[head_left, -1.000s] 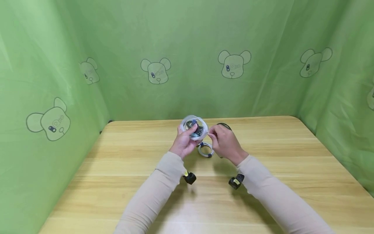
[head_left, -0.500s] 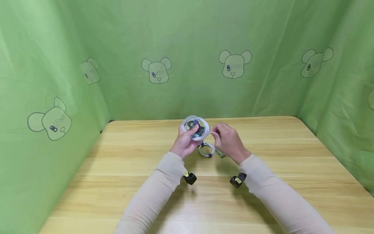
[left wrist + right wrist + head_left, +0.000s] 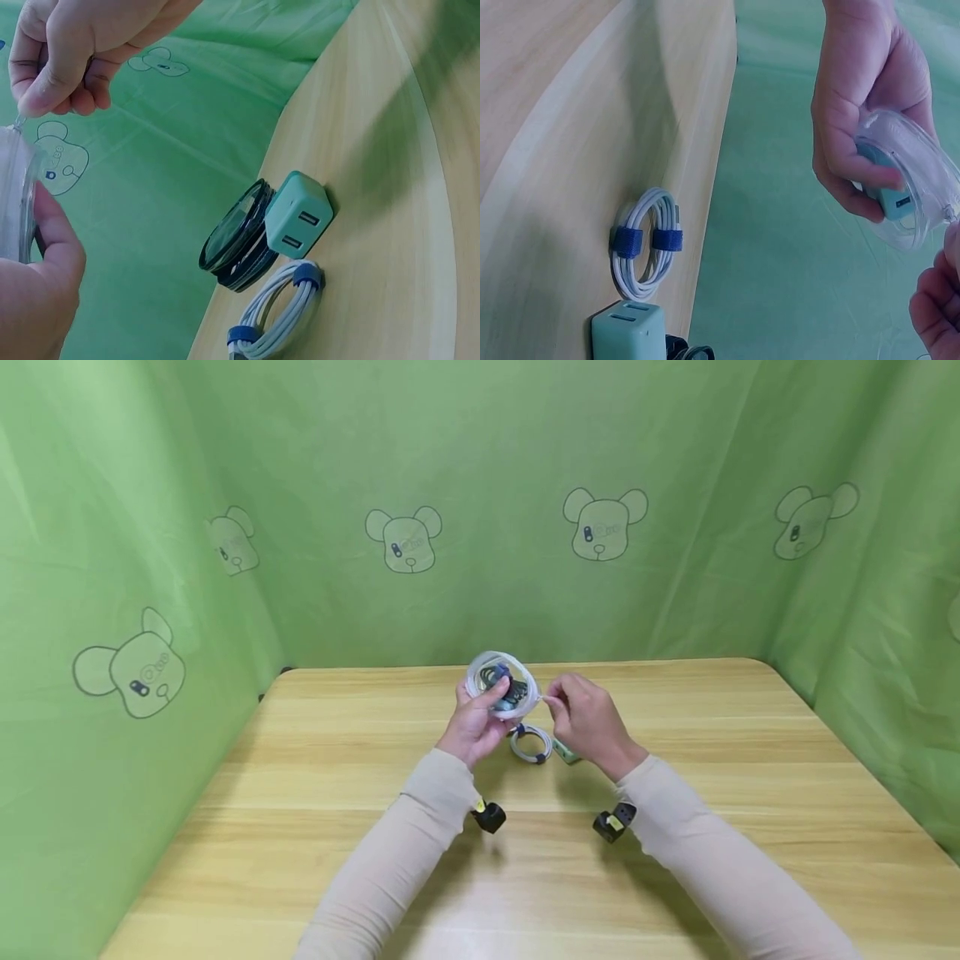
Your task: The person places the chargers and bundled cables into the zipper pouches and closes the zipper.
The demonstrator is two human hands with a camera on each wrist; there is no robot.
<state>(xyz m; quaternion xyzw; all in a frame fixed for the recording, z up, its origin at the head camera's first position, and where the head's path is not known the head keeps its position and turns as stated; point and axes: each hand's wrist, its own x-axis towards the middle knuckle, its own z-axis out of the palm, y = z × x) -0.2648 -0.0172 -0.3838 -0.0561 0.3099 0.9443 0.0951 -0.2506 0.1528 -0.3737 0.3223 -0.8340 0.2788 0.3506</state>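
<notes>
My left hand (image 3: 474, 727) grips a round clear zip pouch (image 3: 531, 692) above the table, thumb across its front. A dark coiled cable (image 3: 516, 695) with a blue tie shows within, and the right wrist view shows a pale teal block (image 3: 894, 199) there. At the pouch's right edge, my right hand (image 3: 592, 720) pinches a small clear zip pull (image 3: 20, 120) between thumb and curled fingers. Below the hands a white coiled cable (image 3: 640, 289) with blue ties lies on the wood. Beside it stands a teal two-port USB charger (image 3: 298, 214).
A round pouch with black edging (image 3: 238, 236) stands behind the charger, in the left wrist view; my right hand hides it from the head view. Green cloth (image 3: 502, 602) surrounds the back and sides of the wooden table (image 3: 300, 752).
The right hand has shifted slightly right, with the pull drawn a little out from the pouch's edge. More of the charger shows below it. The left hand keeps its grip, the pouch tilting slightly.
</notes>
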